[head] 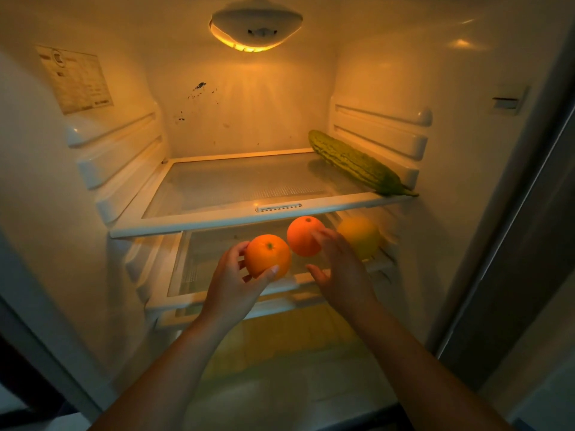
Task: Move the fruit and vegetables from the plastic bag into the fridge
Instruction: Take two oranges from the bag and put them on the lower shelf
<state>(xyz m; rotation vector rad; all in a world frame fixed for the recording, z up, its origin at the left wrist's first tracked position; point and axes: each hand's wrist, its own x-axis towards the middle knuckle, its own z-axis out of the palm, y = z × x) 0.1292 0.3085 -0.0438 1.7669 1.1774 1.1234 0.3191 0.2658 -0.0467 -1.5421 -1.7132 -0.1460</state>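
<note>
Now near orange (267, 256) in grip of left hand (231, 278), far orange (302, 237) against spread right hand (340, 272).

A bumpy green gourd (357, 164) lies slantwise on the right of the fridge's (46, 197) upper shelf (217, 188), with its tip over the front rim. The left hand (231, 275) grips one orange (264, 255) before the lower shelf (214, 256). The right hand (339, 269) touches a second orange (300, 236) just beside it. A blurred yellow fruit (357, 236) lies further right.
</note>
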